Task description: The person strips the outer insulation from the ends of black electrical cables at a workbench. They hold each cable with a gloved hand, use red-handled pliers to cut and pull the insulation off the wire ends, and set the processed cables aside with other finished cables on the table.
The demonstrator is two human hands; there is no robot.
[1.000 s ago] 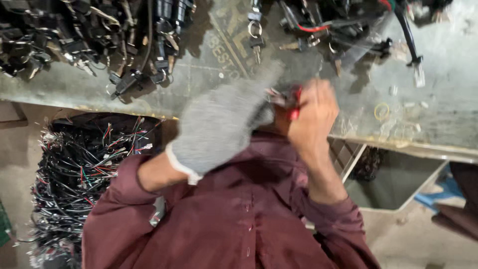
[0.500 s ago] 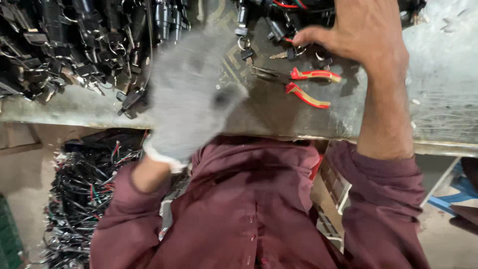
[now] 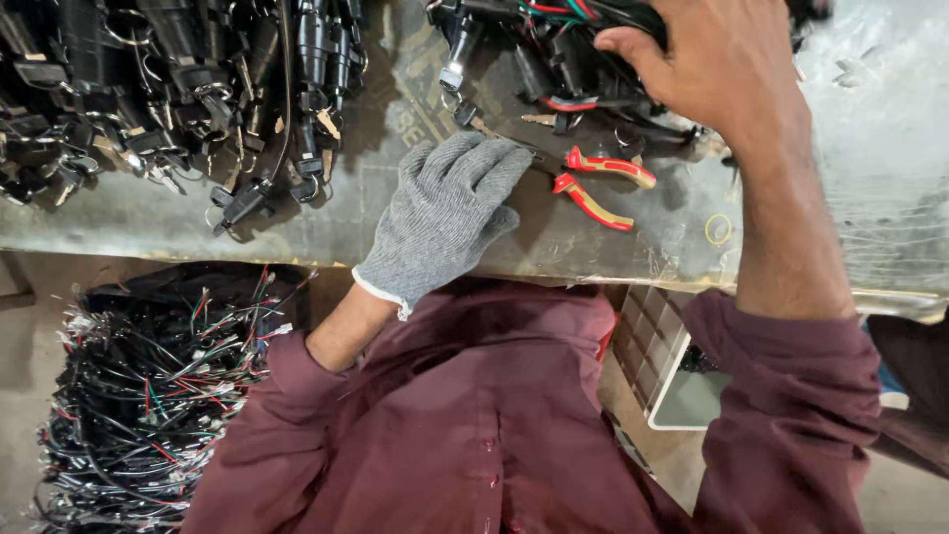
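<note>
Pliers: red-handled, on the desk, just right of the left hand.
Left hand: gloved, flat, holding nothing.
Right hand: bare, gripping black wired parts.

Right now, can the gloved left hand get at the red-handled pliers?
Probably yes. The left hand lies flat on the bench, fingertips just short of the pliers, nothing between; the right hand is in the wiring further back.

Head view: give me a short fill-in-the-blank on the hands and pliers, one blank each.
1. The left hand wears a grey knitted ____.
2. The pliers on the bench have red and ____ handles.
3. The bare right hand reaches into a bundle of ____.
4. The pliers are held by ____ hand.

Missing words: glove; yellow; wires; neither
</note>
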